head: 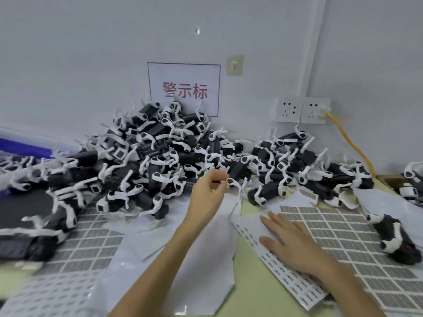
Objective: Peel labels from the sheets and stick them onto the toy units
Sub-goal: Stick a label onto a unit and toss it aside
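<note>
A big heap of black-and-white toy units (160,152) lies against the wall. My left hand (209,193) reaches to the heap's front edge and pinches the white leg of one toy unit (235,177). My right hand (290,241) lies flat, fingers spread, on a sheet of small labels (283,282). A sheet of larger grey labels (348,243) lies just right of it. Another label sheet (87,243) lies at the left. One toy unit (396,239) lies apart on the right sheet.
Loose white backing papers (206,252) cover the yellow-green table (256,294) between my arms. Wall sockets (302,109) with a yellow cable (352,143) are at the right rear. A red-lettered sign (185,88) hangs behind the heap. A dark mat (23,207) lies far left.
</note>
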Demonstrator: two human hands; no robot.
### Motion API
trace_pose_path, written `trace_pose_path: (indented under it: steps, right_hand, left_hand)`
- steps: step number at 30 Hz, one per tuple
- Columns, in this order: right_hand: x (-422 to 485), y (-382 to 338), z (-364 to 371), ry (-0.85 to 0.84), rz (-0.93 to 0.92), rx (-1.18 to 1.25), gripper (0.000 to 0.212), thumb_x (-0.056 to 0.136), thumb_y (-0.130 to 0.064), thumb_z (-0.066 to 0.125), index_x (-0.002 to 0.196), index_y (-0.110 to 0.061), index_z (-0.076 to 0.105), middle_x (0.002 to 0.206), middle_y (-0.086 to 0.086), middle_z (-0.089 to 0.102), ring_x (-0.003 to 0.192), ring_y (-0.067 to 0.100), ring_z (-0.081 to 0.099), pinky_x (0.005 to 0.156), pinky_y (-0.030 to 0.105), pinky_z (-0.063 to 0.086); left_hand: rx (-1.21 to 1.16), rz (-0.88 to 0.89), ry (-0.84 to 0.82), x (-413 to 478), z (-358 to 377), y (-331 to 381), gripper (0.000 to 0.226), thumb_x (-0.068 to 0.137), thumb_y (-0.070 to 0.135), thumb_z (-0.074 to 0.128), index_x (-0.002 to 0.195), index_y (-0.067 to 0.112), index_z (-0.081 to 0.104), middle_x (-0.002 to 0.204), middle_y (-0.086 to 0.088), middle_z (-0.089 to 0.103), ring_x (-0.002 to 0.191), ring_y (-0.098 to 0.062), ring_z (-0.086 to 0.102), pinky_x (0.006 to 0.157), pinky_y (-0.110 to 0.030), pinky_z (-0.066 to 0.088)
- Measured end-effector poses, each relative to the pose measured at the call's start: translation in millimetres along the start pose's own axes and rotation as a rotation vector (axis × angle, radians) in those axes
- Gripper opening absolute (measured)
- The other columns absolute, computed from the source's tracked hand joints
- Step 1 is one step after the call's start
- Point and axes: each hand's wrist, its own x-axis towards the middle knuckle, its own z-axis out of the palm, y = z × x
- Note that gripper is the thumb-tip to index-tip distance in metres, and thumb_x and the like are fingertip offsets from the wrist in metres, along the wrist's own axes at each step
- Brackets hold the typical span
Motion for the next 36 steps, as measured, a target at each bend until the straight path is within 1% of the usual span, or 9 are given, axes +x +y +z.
trace_pose_path:
  steps: [5,9,11,14,22,26,30,33,36]
  right_hand:
    - [2.0,1.2,0.7,0.011,-0.006,0.0,0.069,0.102,-0.066,0.03,0.163,-0.039,0.012,0.171,-0.013,-0.002,0.157,0.007,-0.004,0.128,0.04,0.0]
    - [1.7,-0.7,-0.5,0.02,-0.001,0.024,0.067,0.103,-0.064,0.034,0.163,-0.04,0.015,0.171,-0.015,0.001,0.157,0.006,-0.002,0.128,0.04,0.001]
    - [0.7,-1.2,-1.3,0.018,0.002,0.043,0.067,0.103,-0.063,0.036,0.162,-0.04,0.016,0.171,-0.015,0.002,0.157,0.006,-0.001,0.128,0.039,0.001]
    - [0.3,-1.0,-0.9,0.037,0.004,0.058,0.066,0.103,-0.062,0.038,0.162,-0.039,0.018,0.171,-0.015,0.005,0.157,0.006,0.001,0.127,0.039,0.002]
    - [-1.2,-3.0,-1.8,0.052,0.002,0.087,0.064,0.103,-0.061,0.041,0.161,-0.04,0.023,0.17,-0.016,0.008,0.157,0.006,0.003,0.126,0.038,0.002]
    - [-1.2,-4.5,-1.6,0.06,-0.003,0.082,0.065,0.102,-0.062,0.041,0.161,-0.04,0.023,0.171,-0.015,0.01,0.157,0.007,0.005,0.126,0.039,0.002]
    - [-2.9,-6.8,-4.0,0.139,-0.013,0.091,0.06,0.1,-0.059,0.05,0.155,-0.039,0.037,0.166,-0.014,0.024,0.155,0.008,0.017,0.127,0.044,0.002]
    - [-4.3,-15.7,-11.3,0.366,-0.09,0.235,0.036,0.099,-0.042,0.061,0.135,-0.038,0.059,0.141,-0.023,0.05,0.136,0.01,0.045,0.122,0.046,0.027]
    - [-7.3,-21.7,-19.7,0.512,-0.146,0.629,0.017,0.101,-0.035,0.06,0.115,-0.041,0.067,0.113,-0.023,0.07,0.109,0.0,0.063,0.1,0.039,0.051]
  left_hand:
    - [0.038,0.073,-0.076,-1.4,-60.6,26.4,0.017,0.097,0.023,0.069,0.112,0.033,0.069,0.116,0.02,0.07,0.099,0.001,0.068,0.078,-0.015,0.055]
    - [0.834,0.066,0.137,-11.7,-123.2,7.0,0.039,0.088,0.049,0.075,0.122,0.035,0.063,0.119,0.011,0.061,0.108,-0.015,0.059,0.082,-0.034,0.05]
    - [0.998,-0.053,0.151,-22.0,-139.2,-12.0,0.045,0.086,0.055,0.074,0.122,0.031,0.062,0.104,0.008,0.06,0.099,-0.02,0.061,0.075,-0.036,0.05]
    - [0.881,-0.142,0.073,-36.7,-137.6,-45.3,0.043,0.086,0.059,0.073,0.116,0.033,0.056,0.088,0.017,0.059,0.082,-0.013,0.063,0.065,-0.031,0.043]
    - [0.621,0.051,0.215,-19.9,-129.5,-54.2,0.027,0.101,0.049,0.06,0.092,0.023,0.06,0.071,0.01,0.065,0.06,-0.016,0.06,0.052,-0.029,0.04]
    - [-0.046,-0.095,0.261,-14.2,-130.3,-16.7,0.036,0.104,0.041,0.056,0.094,0.011,0.071,0.079,-0.014,0.075,0.07,-0.034,0.073,0.064,-0.039,0.058]
    - [-0.553,-0.274,0.088,-19.0,-111.1,9.3,0.039,0.103,0.042,0.057,0.116,0.009,0.071,0.085,-0.012,0.078,0.084,-0.036,0.078,0.077,-0.046,0.065]
    - [-0.646,-0.204,-0.038,-22.7,-80.8,18.0,0.036,0.098,0.04,0.063,0.121,0.013,0.071,0.101,-0.022,0.076,0.092,-0.041,0.076,0.077,-0.043,0.065]
    - [-0.587,-0.081,-0.076,-22.3,-43.1,21.7,0.021,0.105,0.026,0.057,0.119,0.013,0.064,0.092,-0.016,0.074,0.09,-0.04,0.074,0.077,-0.041,0.062]
